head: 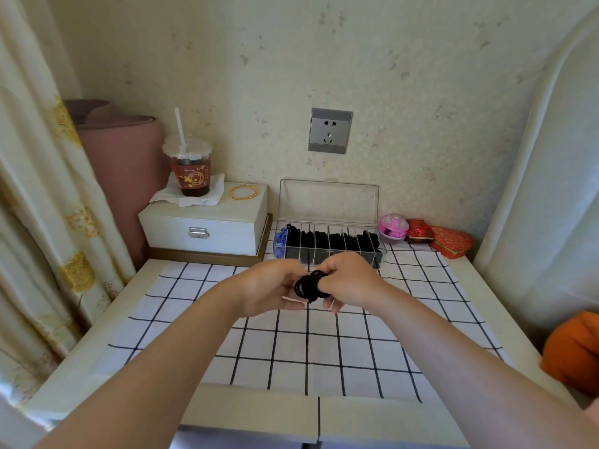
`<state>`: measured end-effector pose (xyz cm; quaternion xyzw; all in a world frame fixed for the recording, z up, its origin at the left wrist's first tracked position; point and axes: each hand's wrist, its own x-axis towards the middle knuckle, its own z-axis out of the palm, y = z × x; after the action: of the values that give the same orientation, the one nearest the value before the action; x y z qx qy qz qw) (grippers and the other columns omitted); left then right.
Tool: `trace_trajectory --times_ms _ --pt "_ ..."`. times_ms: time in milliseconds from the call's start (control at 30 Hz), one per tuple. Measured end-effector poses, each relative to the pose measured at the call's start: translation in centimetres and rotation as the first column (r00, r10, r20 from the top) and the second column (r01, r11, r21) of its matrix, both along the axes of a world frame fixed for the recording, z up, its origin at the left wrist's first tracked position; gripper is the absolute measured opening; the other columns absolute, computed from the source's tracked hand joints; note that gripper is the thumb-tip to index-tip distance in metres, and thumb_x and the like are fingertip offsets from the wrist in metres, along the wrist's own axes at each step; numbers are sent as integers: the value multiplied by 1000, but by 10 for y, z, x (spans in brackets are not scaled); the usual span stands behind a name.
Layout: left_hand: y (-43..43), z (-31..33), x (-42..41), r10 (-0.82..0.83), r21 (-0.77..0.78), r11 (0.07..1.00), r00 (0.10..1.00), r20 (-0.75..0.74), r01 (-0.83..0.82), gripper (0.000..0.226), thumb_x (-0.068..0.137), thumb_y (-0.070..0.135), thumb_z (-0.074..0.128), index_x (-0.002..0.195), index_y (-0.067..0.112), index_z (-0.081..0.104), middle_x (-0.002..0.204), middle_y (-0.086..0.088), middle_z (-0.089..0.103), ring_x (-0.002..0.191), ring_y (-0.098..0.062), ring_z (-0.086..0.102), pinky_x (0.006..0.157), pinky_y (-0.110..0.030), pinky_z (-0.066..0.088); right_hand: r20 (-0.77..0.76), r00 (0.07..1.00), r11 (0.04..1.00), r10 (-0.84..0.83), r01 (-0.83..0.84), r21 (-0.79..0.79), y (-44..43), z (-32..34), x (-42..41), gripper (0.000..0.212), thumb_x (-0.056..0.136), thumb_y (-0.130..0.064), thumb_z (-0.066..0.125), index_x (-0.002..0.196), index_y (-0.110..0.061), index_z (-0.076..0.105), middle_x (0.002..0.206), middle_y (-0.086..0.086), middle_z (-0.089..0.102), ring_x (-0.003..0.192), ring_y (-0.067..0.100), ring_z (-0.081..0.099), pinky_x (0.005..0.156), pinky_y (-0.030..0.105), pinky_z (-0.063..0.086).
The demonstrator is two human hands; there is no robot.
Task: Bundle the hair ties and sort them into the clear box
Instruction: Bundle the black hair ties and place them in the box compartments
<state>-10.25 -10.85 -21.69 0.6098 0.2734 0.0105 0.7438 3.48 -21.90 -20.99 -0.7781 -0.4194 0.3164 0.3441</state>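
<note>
A bundle of black hair ties [309,286] is held above the checked cloth, looped around a finger of my right hand [350,281]. My left hand [270,288] meets it from the left and pinches the bundle with its fingertips. Behind the hands stands the clear box [329,244] with its lid up against the wall. Several of its compartments hold black hair ties, and the leftmost holds blue ones [280,243].
A white jewellery box [202,226] at the back left carries an iced drink cup [193,171] on tissue and gold bangles [243,191]. Pink and red trinket boxes [421,231] sit right of the clear box. An orange object [572,351] lies at the right edge.
</note>
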Motion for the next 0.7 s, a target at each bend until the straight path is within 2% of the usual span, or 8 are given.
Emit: trace_trajectory --times_ms 67,133,233,300,467,600,700 --pt "0 -1 1 -34 17 999 999 40 34 26 97 30 57 111 12 69 105 -9 67 97 -18 62 92 -34 53 107 994 1000 -18 17 6 2 -1 -2 16 84 -3 59 88 -13 70 79 22 74 65 31 74 59 39 63" --pt "0 -3 2 -72 123 990 997 30 68 28 96 27 60 120 14 68 111 -6 69 100 -14 63 94 -30 52 203 979 1000 -14 9 28 4 -2 -5 8 81 -10 64 86 -13 70 79 20 74 61 31 72 55 39 61" --pt "3 -5 2 -89 206 975 996 -13 90 28 98 21 57 124 15 67 123 -9 66 109 -18 62 94 -27 52 315 949 999 2 -15 40 6 -5 -5 9 79 -19 69 84 -12 73 80 13 73 46 13 58 49 32 55" --pt "3 -5 3 -83 218 972 996 -33 88 27 99 19 55 123 13 67 126 -13 64 117 -24 60 95 -29 53 334 942 999 34 -43 20 5 -4 -3 9 79 -19 69 82 -13 74 79 11 73 47 8 55 50 33 55" --pt "1 -5 8 -46 227 972 998 -42 55 28 100 15 52 123 7 66 123 -16 64 114 -26 63 95 -32 54 33 995 994 97 -95 -53 -1 4 8 7 85 -12 65 89 -15 70 77 7 69 54 13 61 47 27 52" --pt "-1 0 7 -28 262 965 1000 11 25 29 101 14 51 126 9 65 122 -11 66 110 -21 64 86 -23 55 -330 936 993 119 -120 18 -8 11 22 19 90 -25 72 104 -13 72 99 7 67 72 18 64 53 28 49" --pt "0 2 7 17 229 973 997 76 -34 29 102 12 49 126 13 65 121 -5 68 110 -16 65 82 -19 55 -390 920 999 37 -19 51 -8 12 25 32 86 -31 77 112 -13 70 110 8 69 83 21 69 58 31 54"
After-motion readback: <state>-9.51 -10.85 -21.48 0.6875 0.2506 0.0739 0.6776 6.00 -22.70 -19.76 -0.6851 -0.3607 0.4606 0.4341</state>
